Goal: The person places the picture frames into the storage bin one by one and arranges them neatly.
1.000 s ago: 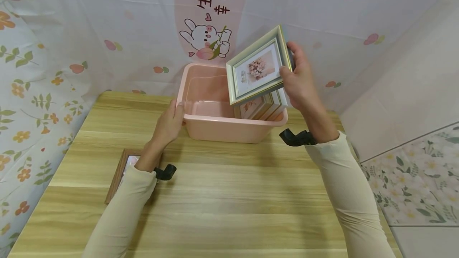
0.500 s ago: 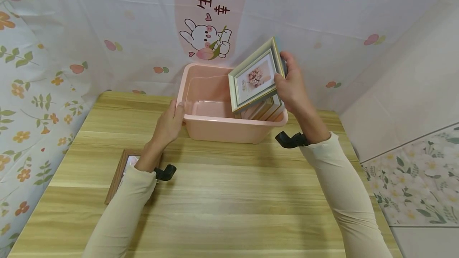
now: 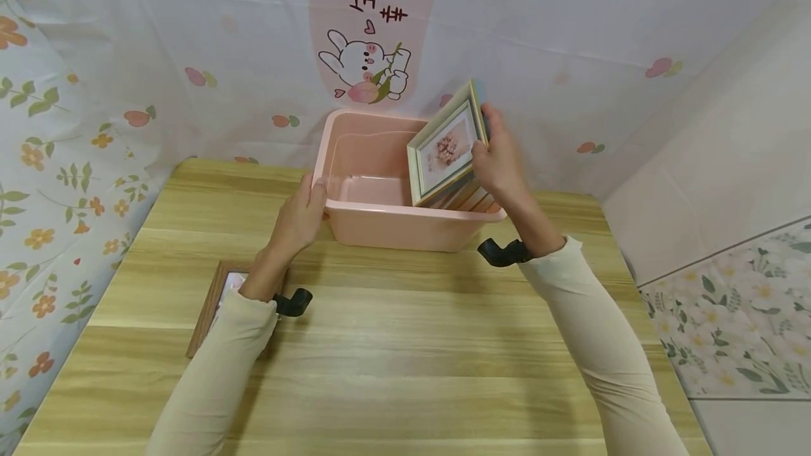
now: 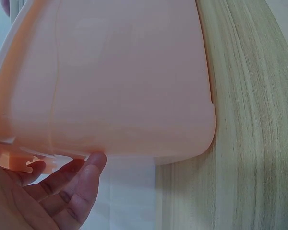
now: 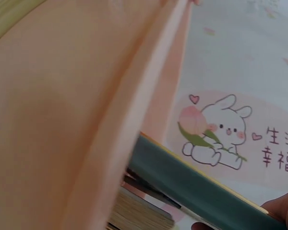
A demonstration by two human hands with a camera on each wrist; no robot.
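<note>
My right hand grips the right edge of a picture frame with a cream and grey-green border and a flower print. The frame leans, its lower end inside a pink plastic basin. In the right wrist view the green side of the picture frame slants past the basin's rim. Behind it in the basin stand several more frames, mostly hidden. My left hand holds the basin's left rim, thumb over the top; in the left wrist view its fingers curl at the basin's wall.
A brown wooden picture frame lies on the table at the left, partly under the left forearm. The basin stands at the table's back, close to a printed wall cloth. A tiled wall rises on the right.
My right hand has lowered the cream and grey-green frame down and left into the basin, in front of the other frames. The left hand has kept its hold on the rim.
</note>
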